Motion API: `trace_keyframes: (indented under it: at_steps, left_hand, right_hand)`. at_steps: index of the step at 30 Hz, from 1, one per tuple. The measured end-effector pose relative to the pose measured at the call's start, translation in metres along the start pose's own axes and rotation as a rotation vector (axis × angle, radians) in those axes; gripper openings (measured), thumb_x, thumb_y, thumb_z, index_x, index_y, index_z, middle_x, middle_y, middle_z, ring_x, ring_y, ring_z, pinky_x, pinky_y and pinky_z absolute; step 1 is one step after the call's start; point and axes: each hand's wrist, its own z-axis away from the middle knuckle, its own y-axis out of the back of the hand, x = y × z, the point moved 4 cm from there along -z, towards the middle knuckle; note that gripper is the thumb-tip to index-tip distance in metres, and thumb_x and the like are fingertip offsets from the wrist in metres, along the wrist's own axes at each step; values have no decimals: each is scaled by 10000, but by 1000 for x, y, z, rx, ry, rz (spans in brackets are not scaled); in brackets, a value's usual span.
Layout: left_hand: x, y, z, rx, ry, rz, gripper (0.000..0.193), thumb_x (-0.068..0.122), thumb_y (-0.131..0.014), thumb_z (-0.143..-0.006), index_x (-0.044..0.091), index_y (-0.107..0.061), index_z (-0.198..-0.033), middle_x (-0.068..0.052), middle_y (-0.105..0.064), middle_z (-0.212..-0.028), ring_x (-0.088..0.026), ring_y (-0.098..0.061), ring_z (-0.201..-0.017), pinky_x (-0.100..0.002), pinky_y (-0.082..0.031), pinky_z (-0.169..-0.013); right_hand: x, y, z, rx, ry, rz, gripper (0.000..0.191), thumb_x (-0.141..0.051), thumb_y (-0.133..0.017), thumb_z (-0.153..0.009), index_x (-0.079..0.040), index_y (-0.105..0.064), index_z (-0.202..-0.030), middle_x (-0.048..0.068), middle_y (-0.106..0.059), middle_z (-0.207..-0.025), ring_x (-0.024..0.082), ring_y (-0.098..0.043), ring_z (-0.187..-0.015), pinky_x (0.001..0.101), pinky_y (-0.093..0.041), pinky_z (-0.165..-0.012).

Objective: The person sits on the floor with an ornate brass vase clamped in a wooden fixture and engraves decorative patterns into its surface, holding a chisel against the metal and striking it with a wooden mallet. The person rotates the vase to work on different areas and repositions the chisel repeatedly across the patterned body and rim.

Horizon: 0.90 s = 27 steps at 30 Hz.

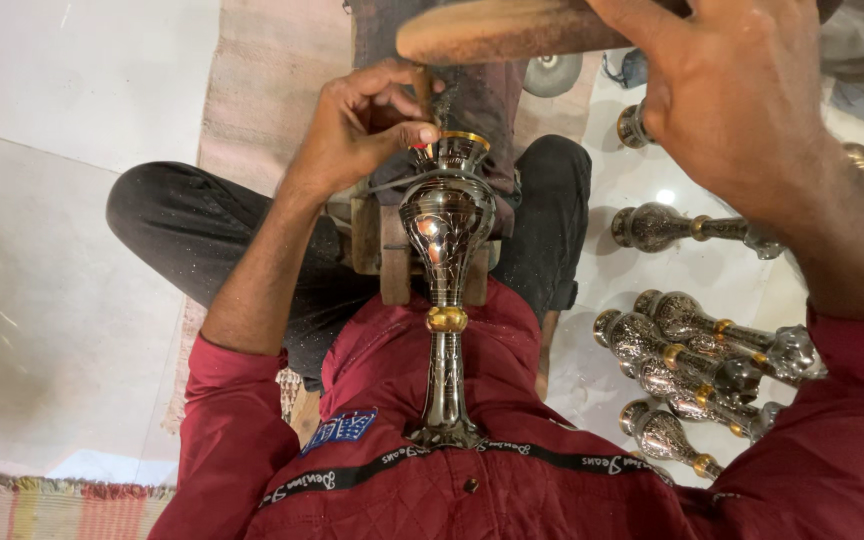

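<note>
Brass vase (446, 260) on block, left hand (362, 125) pinching chisel, right hand (732, 90) gripping mallet (497, 30), six vases (697, 350) aside.

Lying on the white tiled floor (72, 90) at right: a cluster of engraved metal vases (697, 360) with brass collars, heaped side by side. Above these, one more engraved vase (672, 228) set apart on its side. Further up, partly hidden, possibly a grinding disc (552, 72). At left, a beige mat (252, 90); at bottom left, a striped rug edge (42, 505).
</note>
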Motion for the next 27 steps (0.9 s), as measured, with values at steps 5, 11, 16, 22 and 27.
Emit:
trace_keyframes:
  at_steps: [5, 11, 16, 22, 27]
  left_hand:
    - [1, -1, 6, 32, 44, 16, 339, -48, -776, -981, 54, -639, -1273, -122, -716, -1283, -141, -754, -1026, -336, -672, -965]
    - [-1, 0, 7, 26, 29, 16, 205, -71, -761, -978, 27, -656, -1124, -131, -694, -1260, -157, -716, -1081, -333, -659, -948]
    - [-4, -1, 10, 45, 31, 82, 212, -84, -760, -988, 24, -654, -1135, -152, -662, -1363, -155, -743, -1044, -330, -670, -960]
    - [-3, -1, 11, 106, 53, 82, 311, -57, -779, -962, 36, -634, -1221, -159, -675, -1325, -146, -744, -1030, -324, -672, -932]
    - [-2, -1, 11, 79, 39, 61, 226, -12, -765, -1002, 46, -642, -1183, -167, -685, -1339, -145, -752, -1045, -330, -679, -948]
  right_hand:
    - [-6, 4, -7, -34, -18, -15, 465, 58, -716, -869, -28, -670, -1324, 182, -650, -1012, 356, -617, -841, 490, -451, -750]
    - [-2, 0, -2, -18, 55, 60, 486, 59, -687, -899, -68, -662, -1368, 132, -641, -993, 312, -619, -927, 425, -448, -789]
    - [3, -5, 4, 1, 57, 64, 441, 60, -660, -907, -61, -642, -1331, 123, -628, -990, 301, -611, -921, 418, -448, -810]
    - [1, -8, 0, -29, 47, 121, 445, 45, -655, -890, -67, -668, -1321, 123, -646, -1008, 314, -630, -936, 447, -448, -844]
    - [-12, -2, -12, -8, 94, 159, 467, 64, -633, -859, -81, -666, -1302, 114, -649, -1034, 314, -637, -988, 434, -443, -822]
